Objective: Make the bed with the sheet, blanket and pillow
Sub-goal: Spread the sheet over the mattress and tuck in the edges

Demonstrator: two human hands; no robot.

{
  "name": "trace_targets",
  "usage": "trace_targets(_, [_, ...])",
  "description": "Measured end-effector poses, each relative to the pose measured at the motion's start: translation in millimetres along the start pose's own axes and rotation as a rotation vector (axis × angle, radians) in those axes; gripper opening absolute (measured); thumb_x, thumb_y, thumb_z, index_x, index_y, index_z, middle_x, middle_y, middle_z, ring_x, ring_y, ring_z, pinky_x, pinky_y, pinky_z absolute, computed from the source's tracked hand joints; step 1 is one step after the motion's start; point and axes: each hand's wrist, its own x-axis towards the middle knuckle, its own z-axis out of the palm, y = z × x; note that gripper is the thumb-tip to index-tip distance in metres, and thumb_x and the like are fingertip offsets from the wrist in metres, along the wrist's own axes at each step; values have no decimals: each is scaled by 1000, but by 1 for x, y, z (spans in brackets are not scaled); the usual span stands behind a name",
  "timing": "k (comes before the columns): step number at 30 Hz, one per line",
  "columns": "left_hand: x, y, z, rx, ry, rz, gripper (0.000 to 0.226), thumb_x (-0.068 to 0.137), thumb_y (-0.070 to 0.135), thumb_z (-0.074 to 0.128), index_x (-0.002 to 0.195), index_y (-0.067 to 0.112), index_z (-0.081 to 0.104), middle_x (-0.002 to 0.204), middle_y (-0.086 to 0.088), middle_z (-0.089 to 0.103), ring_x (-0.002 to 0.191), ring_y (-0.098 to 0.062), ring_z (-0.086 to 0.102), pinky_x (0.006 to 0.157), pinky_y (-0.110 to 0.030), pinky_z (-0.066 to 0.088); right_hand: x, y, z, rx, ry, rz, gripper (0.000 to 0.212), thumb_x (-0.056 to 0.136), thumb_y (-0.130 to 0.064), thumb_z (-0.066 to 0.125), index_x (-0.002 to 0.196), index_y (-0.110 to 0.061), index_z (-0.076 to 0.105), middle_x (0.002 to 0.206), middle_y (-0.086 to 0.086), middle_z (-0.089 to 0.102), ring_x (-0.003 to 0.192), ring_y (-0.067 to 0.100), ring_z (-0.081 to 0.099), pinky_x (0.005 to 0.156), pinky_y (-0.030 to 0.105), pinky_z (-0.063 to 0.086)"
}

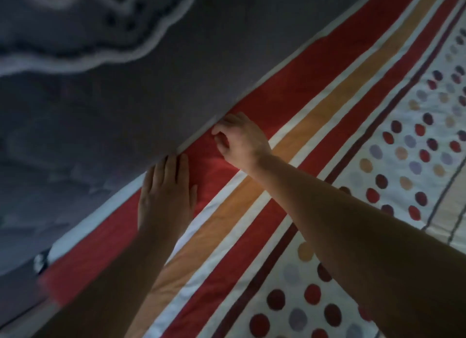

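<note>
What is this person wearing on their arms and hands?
Nothing visible. The left hand and right hand are ungloved, with no rings or watch showing, and both forearms are sleeveless as far as the frame reaches. The light is dim.

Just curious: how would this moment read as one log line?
left hand: flat on sheet | right hand: pinching sheet edge | step: tucking, likely

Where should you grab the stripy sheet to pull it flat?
Grab the sheet by its white border, the edge running along the grey surface, reaching in from the bed side. That edge is thin enough to pinch; the middle lies flat with nothing to hold. The right hand curls its fingers there, and the left hand lies flat beside it.
</note>
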Motion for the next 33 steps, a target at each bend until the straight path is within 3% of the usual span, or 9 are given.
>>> trace_targets(9, [-110,-78,1,-39,64,-148,58,97,30,37,146,0,40,142,-20,47,131,-36,45,108,-47,37,-38,-132,43,16,-94,-238,16,86,-25,64,97,-16,71,102,2,69,104,29,59,79,43,55])
trace_targets(13, [-149,-111,3,-71,135,-274,41,95,23,42,130,3,52,122,-16,54,109,-36,51,92,-48,43,-52,-175,56,23,-93,-293,18,84,-30,68,98,-19,73,103,-2,70,107,26,59,79,41,55])
trace_targets(16, [-173,-130,6,-126,157,-356,22,97,17,51,115,7,58,112,-13,54,101,-36,51,84,-51,48,-60,-200,60,10,-115,-356,19,84,-34,70,95,-19,74,102,-2,70,108,27,59,79,40,53])
trace_targets(19, [-187,-143,9,-213,179,-446,17,98,21,52,106,7,58,103,-14,52,94,-37,51,74,-50,49,-69,-222,63,-3,-145,-401,14,83,-30,73,92,-20,72,99,0,69,104,29,59,80,40,53])
trace_targets(22, [-189,-152,7,-261,209,-406,18,96,23,51,98,7,60,92,-14,54,81,-38,54,63,-48,50,-73,-232,67,-10,-130,-369,8,80,-22,77,85,-18,71,92,2,68,99,30,60,78,41,52])
trace_targets(25, [-185,-159,1,-311,195,-421,16,98,20,55,89,7,59,87,-14,56,77,-39,56,64,-48,50,-77,-238,72,-16,-90,-300,9,83,-21,75,79,-19,67,90,-2,66,100,27,59,82,38,46])
trace_targets(29, [-181,-180,-2,-361,107,-575,21,102,25,47,97,9,58,100,-14,56,92,-38,58,76,-47,49,-83,-263,81,-47,18,-184,11,83,-22,75,75,-24,67,77,-3,68,83,23,63,82,35,44])
trace_targets(33, [-186,-205,-2,-318,49,-544,18,102,25,48,104,11,59,108,-14,56,99,-37,58,77,-45,46,-88,-288,90,-31,67,-109,15,77,-23,81,69,-26,68,68,-2,67,73,24,63,78,34,44])
